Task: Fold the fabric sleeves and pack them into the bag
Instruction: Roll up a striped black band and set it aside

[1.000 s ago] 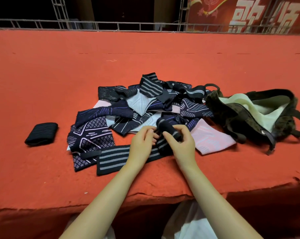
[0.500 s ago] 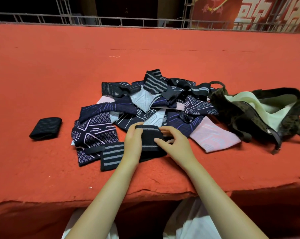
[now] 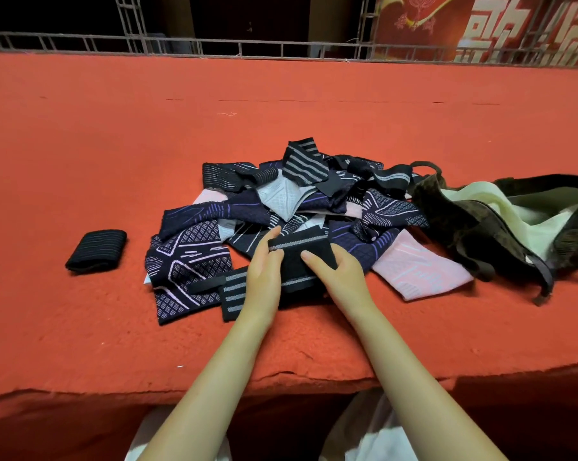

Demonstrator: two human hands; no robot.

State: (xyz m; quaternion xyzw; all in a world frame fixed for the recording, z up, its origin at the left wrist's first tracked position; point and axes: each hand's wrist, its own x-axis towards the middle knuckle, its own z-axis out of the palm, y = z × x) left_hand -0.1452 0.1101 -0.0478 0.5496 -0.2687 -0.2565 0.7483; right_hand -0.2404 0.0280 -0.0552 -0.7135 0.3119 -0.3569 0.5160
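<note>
A black sleeve with grey stripes (image 3: 295, 261) lies folded over at the near edge of the pile of sleeves (image 3: 247, 211). My left hand (image 3: 264, 264) pinches its left side, thumb on top and fingers behind. My right hand (image 3: 339, 272) rests flat on its right half with straight fingers. The sleeve's unfolded striped end (image 3: 234, 296) sticks out to the left under my left wrist. A dark camouflage bag (image 3: 464, 221) with a pale green lining lies open to the right of the pile. One folded black sleeve (image 3: 96, 249) sits alone on the left.
Everything lies on a table covered in red felt (image 3: 114, 144), whose ragged front edge (image 3: 281, 377) runs just before my forearms. A pink sleeve (image 3: 420, 271) lies between the pile and the bag. A metal railing (image 3: 281, 49) and a red banner (image 3: 480, 28) stand behind.
Both hands brought the sleeve's right end over to the left, doubling it. The right hand went from pinching the fabric to lying flat on the fold.
</note>
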